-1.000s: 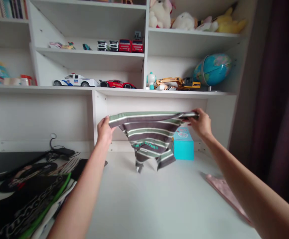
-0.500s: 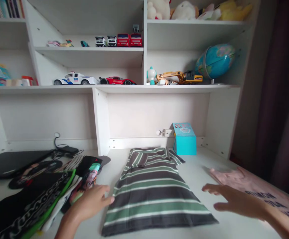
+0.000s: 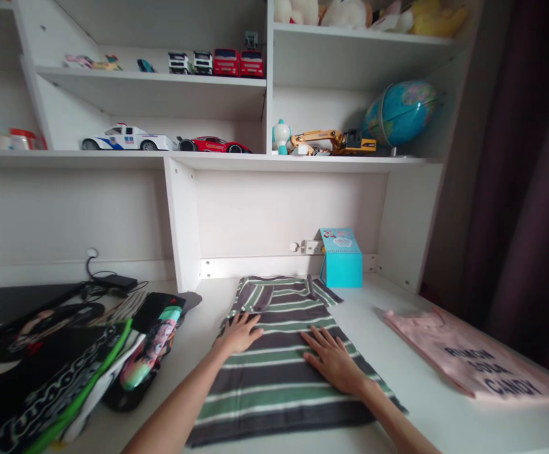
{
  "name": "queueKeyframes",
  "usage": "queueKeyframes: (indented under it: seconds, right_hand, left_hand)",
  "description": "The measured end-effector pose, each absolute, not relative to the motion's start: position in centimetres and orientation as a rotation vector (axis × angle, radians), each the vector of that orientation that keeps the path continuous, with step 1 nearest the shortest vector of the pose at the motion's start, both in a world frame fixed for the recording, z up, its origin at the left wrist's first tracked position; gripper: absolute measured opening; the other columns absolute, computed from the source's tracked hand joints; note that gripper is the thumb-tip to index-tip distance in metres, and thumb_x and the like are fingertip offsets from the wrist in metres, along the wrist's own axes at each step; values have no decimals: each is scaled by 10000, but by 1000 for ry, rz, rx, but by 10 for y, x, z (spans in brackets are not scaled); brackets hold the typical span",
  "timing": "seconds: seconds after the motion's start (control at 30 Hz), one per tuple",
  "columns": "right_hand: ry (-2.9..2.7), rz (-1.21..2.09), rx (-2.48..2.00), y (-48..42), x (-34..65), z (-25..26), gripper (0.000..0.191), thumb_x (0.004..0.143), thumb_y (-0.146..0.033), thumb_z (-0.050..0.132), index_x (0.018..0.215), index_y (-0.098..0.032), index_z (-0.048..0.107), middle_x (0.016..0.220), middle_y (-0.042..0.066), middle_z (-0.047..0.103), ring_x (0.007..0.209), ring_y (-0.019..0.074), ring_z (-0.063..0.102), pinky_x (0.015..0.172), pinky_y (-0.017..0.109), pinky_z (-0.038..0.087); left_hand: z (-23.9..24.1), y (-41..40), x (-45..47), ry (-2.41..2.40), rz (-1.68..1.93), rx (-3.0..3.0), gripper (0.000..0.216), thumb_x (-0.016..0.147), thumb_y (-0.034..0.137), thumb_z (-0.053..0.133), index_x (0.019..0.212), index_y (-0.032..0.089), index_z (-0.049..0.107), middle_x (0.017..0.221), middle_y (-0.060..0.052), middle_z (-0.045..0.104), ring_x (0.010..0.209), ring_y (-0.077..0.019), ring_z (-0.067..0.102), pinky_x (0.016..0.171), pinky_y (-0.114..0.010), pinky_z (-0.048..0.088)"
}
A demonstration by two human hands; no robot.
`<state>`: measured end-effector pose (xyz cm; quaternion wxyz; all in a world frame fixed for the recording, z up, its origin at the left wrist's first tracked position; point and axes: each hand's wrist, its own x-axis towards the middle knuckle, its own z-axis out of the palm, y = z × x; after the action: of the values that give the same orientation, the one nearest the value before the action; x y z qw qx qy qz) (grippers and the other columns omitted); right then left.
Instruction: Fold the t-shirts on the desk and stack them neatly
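Observation:
A dark grey, green and white striped shirt lies spread on the white desk, its collar end toward the back and a sleeve sticking out at the back right. On the shirt's left side, near the folded-in sleeve, rests my left hand with fingers apart. My right hand lies flat on the right half of the shirt, fingers spread. Neither hand grasps anything. To the right is a folded pink shirt with dark lettering.
Dark clothes with a green edge are heaped at the left, beside a black laptop and a power adapter. A turquoise desk calendar stands behind the striped shirt. Above, a shelf carries toy vehicles and a globe.
Both hands have moved inward and forward from beside the striped shirt onto it. The view has shifted slightly, showing more of the pink shirt.

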<state>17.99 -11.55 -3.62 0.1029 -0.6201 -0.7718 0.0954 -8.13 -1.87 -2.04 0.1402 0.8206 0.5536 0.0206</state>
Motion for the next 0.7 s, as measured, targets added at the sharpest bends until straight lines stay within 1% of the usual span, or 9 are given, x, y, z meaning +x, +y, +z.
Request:
queueKeyframes:
  seconds: [0.07, 0.13, 0.2, 0.27, 0.33, 0.4, 0.5, 0.6, 0.7]
  right_hand:
    - [-2287, 281, -1823, -119, 188, -39, 621, 837, -645, 165, 1373, -339, 234, 1464, -8, 167, 1340, 261, 80, 1059, 507, 134]
    - [-2288, 281, -1823, -122, 193, -40, 614, 837, -644, 172, 1371, -347, 229, 1464, -29, 161, 1341, 256, 76, 1065, 498, 132]
    - [-2290, 283, -1820, -123, 196, -41, 601, 839, -637, 186, 1369, -356, 223, 1463, -43, 158, 1342, 252, 75, 1069, 496, 130]
    - [-2293, 287, -1813, -122, 197, -43, 594, 838, -637, 194, 1367, -367, 219, 1463, -53, 153, 1342, 246, 78, 1070, 496, 127]
    - [-2297, 288, -1809, -122, 198, -45, 594, 837, -642, 188, 1366, -373, 215, 1462, -56, 147, 1343, 239, 72, 1071, 498, 124]
    - [-2296, 287, -1805, -122, 199, -47, 591, 836, -644, 188, 1365, -381, 210, 1461, -56, 144, 1343, 235, 62, 1069, 504, 122]
    - [-2276, 293, -1779, -125, 203, -49, 578, 836, -637, 216, 1358, -389, 224, 1457, -54, 162, 1340, 243, 75, 1066, 514, 128]
    - [-2256, 332, -1751, -133, 212, -50, 569, 834, -627, 259, 1351, -391, 241, 1452, -51, 189, 1337, 256, 94, 1063, 527, 123]
    - [-2236, 390, -1761, -148, 229, -51, 566, 831, -614, 292, 1350, -397, 234, 1452, -55, 184, 1337, 260, 72, 1063, 536, 89]
  left_hand:
    - [-24, -6, -100, 1813, 80, 2289, 706, 807, 654, 165, 1365, 244, 304, 1460, -125, 186, 1330, -341, 113, 1003, -601, 100]
    - [-27, 6, -115, 2066, 150, 2140, 696, 822, 612, 181, 1339, 179, 350, 1444, -172, 209, 1326, -352, 118, 980, -627, 115]
    - [-29, 15, -123, 2282, 263, 1958, 659, 832, 568, 223, 1346, 169, 329, 1444, -182, 203, 1322, -366, 115, 961, -634, 149]
    - [-31, 21, -128, 2418, 350, 1813, 625, 842, 529, 242, 1360, 183, 300, 1454, -155, 191, 1318, -375, 114, 968, -612, 168]
    - [-33, 24, -129, 2485, 395, 1752, 584, 857, 484, 230, 1351, 187, 323, 1462, -115, 190, 1319, -375, 98, 981, -600, 159]
    - [-34, 24, -128, 2533, 427, 1741, 537, 863, 422, 242, 1320, 173, 376, 1452, -107, 224, 1318, -371, 98, 981, -603, 160]
    - [-35, 24, -127, 2577, 488, 1765, 501, 841, 336, 322, 1307, 163, 387, 1408, -151, 304, 1309, -375, 133, 965, -608, 180]
    - [-35, 27, -131, 2607, 536, 1711, 549, 811, 366, 394, 1311, 138, 377, 1371, -217, 326, 1299, -403, 147, 955, -593, 204]
    - [-35, 28, -136, 2618, 525, 1644, 534, 815, 387, 394, 1258, 92, 436, 1348, -252, 333, 1297, -413, 143, 948, -586, 229]
